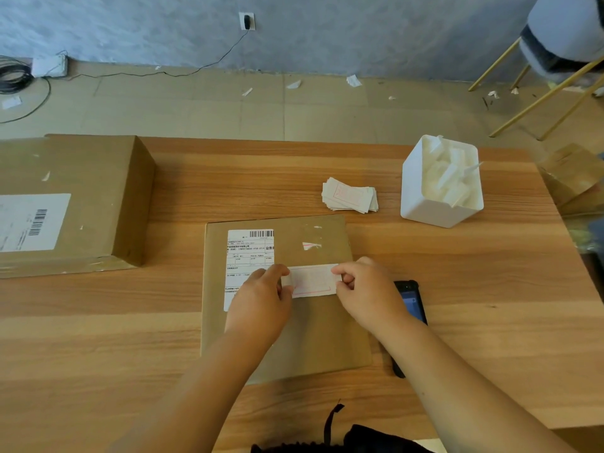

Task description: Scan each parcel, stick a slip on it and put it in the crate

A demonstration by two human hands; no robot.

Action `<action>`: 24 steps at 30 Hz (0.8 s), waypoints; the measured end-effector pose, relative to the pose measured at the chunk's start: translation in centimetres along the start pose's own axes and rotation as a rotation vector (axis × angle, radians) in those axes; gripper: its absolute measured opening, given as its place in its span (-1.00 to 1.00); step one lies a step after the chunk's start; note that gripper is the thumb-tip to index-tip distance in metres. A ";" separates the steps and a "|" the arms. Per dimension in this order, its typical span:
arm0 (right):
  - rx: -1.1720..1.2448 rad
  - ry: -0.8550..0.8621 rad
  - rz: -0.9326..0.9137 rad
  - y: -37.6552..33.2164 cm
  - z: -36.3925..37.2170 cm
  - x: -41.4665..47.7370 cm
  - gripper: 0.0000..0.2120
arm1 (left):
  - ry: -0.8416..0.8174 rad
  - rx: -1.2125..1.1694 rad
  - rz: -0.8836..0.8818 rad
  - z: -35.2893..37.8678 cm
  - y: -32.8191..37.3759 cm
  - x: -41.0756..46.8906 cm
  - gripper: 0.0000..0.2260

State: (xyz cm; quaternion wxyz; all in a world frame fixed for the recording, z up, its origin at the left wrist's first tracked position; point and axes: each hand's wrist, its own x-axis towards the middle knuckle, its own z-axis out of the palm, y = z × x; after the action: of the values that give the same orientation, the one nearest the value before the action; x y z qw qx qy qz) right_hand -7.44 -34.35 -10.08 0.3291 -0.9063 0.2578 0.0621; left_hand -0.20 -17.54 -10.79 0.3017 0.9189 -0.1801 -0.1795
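So in the middle of the frame the flat cardboard parcel (287, 335) lay on the tabletop (490, 289), and both hands were on one slip (312, 280) stretched over it. The left hand (261, 299) pinched its left end and the right hand (366, 289) pinched the right end. I couldn't tell if it had touched the cardboard yet. The biggest risk, I reckon, was the left end: it sat right at the edge of the shipping label (250, 253), so it could have covered the print. One end going down first would have left it crooked or creased, or stuck to a finger. The black handheld scanner (410, 302) lay just beside the right wrist, easy to knock. The spare slips (349, 195) and white bin (441, 184) were well clear, upper right. No crate I could make out.
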 end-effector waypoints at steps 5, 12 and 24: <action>-0.176 0.025 -0.036 0.1 0.2 -0.2 -0.66 | 0.043 0.127 0.039 -0.2 -0.2 -0.3 -0.74; -0.135 0.040 -0.113 0.8 1.6 -0.8 -0.59 | 0.151 0.274 0.200 -0.4 -1.4 -0.7 -0.71; 0.100 0.154 0.156 2.7 0.5 -1.4 -0.65 | 0.213 0.113 0.100 -2.0 -4.6 -1.5 -0.70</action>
State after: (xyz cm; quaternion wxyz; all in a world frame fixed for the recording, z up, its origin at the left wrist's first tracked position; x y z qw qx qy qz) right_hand -9.96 -35.20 -11.54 0.3474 -0.8680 0.3548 0.0049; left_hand 0.44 -12.40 -11.80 0.2752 0.9383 -0.2022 -0.0551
